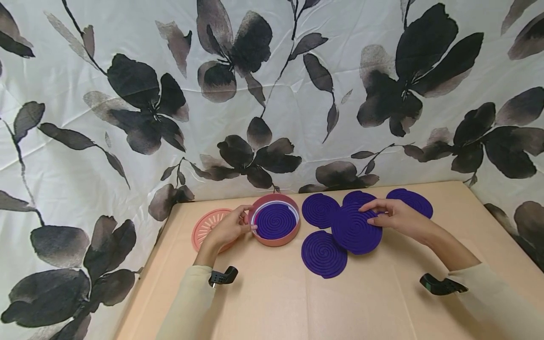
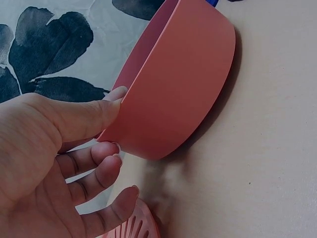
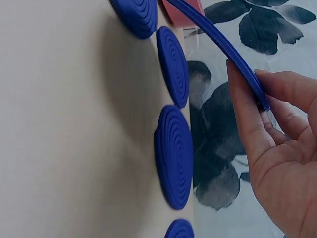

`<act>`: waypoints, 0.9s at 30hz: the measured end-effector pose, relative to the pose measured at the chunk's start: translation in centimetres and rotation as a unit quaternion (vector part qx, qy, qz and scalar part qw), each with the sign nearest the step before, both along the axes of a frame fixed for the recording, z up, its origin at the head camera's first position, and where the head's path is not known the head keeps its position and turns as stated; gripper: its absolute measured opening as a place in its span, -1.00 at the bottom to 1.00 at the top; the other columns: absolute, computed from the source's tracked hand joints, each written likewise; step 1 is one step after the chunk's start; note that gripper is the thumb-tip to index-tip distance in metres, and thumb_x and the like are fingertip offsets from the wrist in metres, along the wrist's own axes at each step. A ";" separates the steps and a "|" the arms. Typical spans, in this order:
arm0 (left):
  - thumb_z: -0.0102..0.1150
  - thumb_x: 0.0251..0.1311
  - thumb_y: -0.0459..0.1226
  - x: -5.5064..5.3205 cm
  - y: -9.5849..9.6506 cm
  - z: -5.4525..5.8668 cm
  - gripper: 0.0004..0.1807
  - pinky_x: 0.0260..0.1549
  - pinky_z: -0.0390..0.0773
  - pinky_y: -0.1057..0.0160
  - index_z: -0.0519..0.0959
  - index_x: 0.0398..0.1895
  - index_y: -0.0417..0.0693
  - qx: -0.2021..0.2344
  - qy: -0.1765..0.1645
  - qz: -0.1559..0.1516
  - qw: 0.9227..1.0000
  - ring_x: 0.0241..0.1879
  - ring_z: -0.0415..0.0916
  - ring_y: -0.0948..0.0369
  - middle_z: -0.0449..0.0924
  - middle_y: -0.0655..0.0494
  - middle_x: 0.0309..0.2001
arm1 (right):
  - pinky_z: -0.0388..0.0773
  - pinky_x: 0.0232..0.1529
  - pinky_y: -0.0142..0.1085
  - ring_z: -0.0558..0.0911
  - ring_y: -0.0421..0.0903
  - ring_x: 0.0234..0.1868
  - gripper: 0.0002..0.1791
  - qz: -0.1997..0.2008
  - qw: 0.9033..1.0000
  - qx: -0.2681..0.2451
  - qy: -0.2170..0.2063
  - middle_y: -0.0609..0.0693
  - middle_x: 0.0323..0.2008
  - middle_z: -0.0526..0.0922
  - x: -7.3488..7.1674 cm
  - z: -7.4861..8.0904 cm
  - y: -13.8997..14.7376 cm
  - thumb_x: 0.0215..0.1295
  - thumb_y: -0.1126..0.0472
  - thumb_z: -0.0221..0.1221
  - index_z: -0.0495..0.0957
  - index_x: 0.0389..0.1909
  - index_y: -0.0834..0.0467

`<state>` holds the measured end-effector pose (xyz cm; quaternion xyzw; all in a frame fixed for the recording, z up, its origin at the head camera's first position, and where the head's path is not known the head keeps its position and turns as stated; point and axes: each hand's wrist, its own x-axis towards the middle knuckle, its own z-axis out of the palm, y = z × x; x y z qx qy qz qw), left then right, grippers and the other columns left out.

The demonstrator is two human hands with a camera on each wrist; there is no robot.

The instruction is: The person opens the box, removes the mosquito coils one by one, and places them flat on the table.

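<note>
My left hand (image 1: 231, 224) pinches the rim of a round pink container (image 1: 274, 242) between thumb and fingers; in the left wrist view the container's outer wall (image 2: 183, 74) shows close up. A purple spiral coaster (image 1: 276, 221) lies inside the container, with a white ring around it. My right hand (image 1: 393, 217) holds another purple spiral coaster (image 1: 354, 231) by its edge, raised above the table. From the right wrist, the held coaster (image 3: 223, 39) appears edge-on between the thumb and fingers of the right hand (image 3: 282, 129).
Several more purple coasters lie on the table: one at the back left (image 1: 319, 210), one in front (image 1: 324, 256), one at the far right (image 1: 412, 202), and one partly hidden (image 1: 358, 195). A slotted pink disc (image 1: 204, 231) lies left of the container. Behind hangs a floral cloth (image 1: 255, 118).
</note>
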<state>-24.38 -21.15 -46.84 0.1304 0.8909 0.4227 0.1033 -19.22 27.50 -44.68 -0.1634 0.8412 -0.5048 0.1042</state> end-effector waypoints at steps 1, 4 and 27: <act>0.39 0.25 -0.25 0.0 0.0 0.0 -0.31 -0.37 0.39 0.23 0.37 0.43 -0.03 -0.001 -0.001 0.001 1.000 -0.27 0.38 0.14 0.43 0.00 -0.21 | 0.54 -0.21 -0.31 0.53 -0.13 -0.16 -0.63 -0.005 1.000 0.004 0.000 0.10 -0.09 0.56 0.2 -0.1 0.2 0.38 0.17 0.29 0.60 0.17 0.14; 0.40 0.25 -0.24 0.1 -0.2 0.0 -0.32 -0.36 0.40 0.22 0.38 0.43 0.00 -0.004 -0.002 0.003 1.000 -0.26 0.39 0.14 0.43 0.02 -0.20 | 0.53 -0.22 -0.31 0.52 -0.14 -0.16 -0.62 -0.012 1.000 0.010 -0.006 0.11 -0.06 0.53 0.6 -0.4 0.6 0.37 0.17 0.29 0.60 0.17 0.15; 0.40 0.23 -0.25 0.6 -0.7 0.1 -0.30 -0.38 0.38 0.24 0.37 0.43 -0.05 0.013 -0.010 -0.015 1.000 -0.26 0.38 0.13 0.43 -0.04 -0.19 | 0.57 -0.20 -0.37 0.62 -0.25 -0.21 -0.65 0.004 1.000 -0.002 -0.020 0.08 -0.13 0.68 3.9 -2.4 3.2 0.40 0.26 0.25 0.56 0.15 0.28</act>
